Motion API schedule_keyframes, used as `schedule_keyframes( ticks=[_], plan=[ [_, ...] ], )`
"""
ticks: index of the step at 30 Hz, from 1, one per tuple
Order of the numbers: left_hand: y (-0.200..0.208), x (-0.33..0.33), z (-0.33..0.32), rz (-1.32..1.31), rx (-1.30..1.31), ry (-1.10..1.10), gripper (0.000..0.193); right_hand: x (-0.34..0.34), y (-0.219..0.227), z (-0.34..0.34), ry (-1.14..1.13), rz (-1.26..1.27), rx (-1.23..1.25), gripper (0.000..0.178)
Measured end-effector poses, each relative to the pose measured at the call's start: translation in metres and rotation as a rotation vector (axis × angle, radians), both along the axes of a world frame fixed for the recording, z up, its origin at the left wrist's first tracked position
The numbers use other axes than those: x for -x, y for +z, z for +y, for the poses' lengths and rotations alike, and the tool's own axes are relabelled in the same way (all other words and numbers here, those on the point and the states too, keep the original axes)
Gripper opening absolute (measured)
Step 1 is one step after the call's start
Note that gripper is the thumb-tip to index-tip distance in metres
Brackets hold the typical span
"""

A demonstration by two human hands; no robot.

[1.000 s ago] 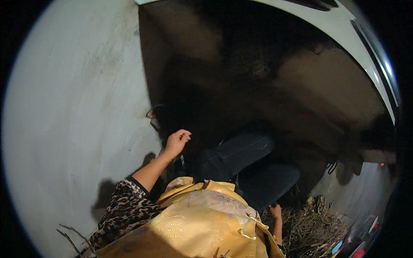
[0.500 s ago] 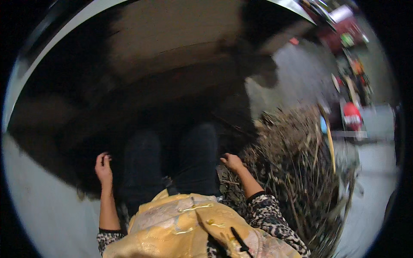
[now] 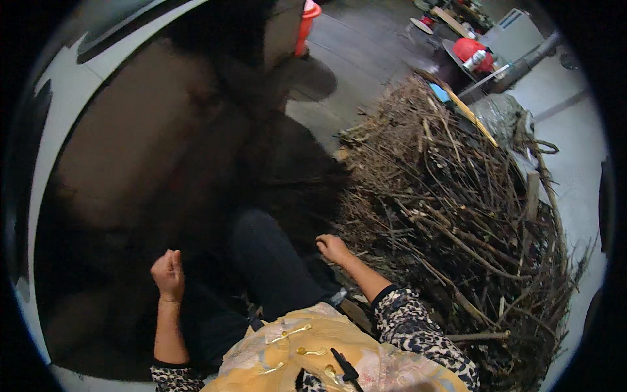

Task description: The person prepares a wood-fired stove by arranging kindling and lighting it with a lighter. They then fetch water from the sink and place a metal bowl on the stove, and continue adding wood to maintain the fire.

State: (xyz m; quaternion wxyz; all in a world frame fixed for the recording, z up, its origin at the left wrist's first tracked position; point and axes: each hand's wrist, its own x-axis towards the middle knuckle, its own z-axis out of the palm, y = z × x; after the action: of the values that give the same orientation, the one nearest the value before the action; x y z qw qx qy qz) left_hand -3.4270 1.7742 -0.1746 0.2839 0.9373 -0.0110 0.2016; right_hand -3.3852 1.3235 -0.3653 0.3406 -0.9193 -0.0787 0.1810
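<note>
My left hand (image 3: 168,275) is raised in front of the dark area at the left, its fingers drawn together and nothing visible in them. On the other side of my legs, my right hand (image 3: 332,248) hangs with fingers curled in, and I make out nothing in it. It is nearest to a big heap of dry sticks and brushwood (image 3: 457,222), apart from it. One knee in dark trousers (image 3: 264,242) reaches forward between my hands.
A yellow stick (image 3: 473,117) and a blue scrap (image 3: 439,93) lie at the heap's far edge, beside a clear plastic bag (image 3: 499,117). Farther off are a red round object (image 3: 473,54) and an orange-red post-like object (image 3: 305,27). A pale wall (image 3: 578,150) borders the right.
My view has swung to the right, and the stick heap fills more of it. One knee has come forward. My left hand's fingers look more closed together.
</note>
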Motion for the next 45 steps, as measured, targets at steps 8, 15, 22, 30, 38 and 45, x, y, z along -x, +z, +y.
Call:
schedule_keyframes(
  ticks=[8, 15, 22, 30, 38, 45],
  plan=[
    [-0.018, 0.041, 0.02, 0.083, 0.007, 0.201, 0.021, -0.219, 0.056, 0.095, 0.061, -0.77, -0.126, 0.028],
    [-0.013, 0.052, 0.01, 0.029, -0.081, 0.35, 0.02, -0.311, 0.07, 0.176, 0.1, -0.288, 0.378, 0.075],
    [-0.025, 0.06, 0.009, 0.092, -0.104, 0.306, 0.027, -0.322, 0.138, 0.174, 0.019, -0.148, 0.363, 0.062],
    [-0.056, 0.029, 0.038, 0.097, 0.053, 0.25, 0.027, -0.266, 0.123, 0.148, 0.075, -0.277, -0.104, 0.034],
    [-0.078, -0.005, 0.06, 0.099, 0.11, 0.211, 0.026, -0.054, 0.106, 0.058, -0.293, 0.186, -0.596, 0.024],
    [-0.072, -0.008, 0.054, 0.081, 0.133, 0.171, 0.027, 0.023, 0.1, -0.007, -0.789, 0.75, -0.968, 0.041]
  ],
)
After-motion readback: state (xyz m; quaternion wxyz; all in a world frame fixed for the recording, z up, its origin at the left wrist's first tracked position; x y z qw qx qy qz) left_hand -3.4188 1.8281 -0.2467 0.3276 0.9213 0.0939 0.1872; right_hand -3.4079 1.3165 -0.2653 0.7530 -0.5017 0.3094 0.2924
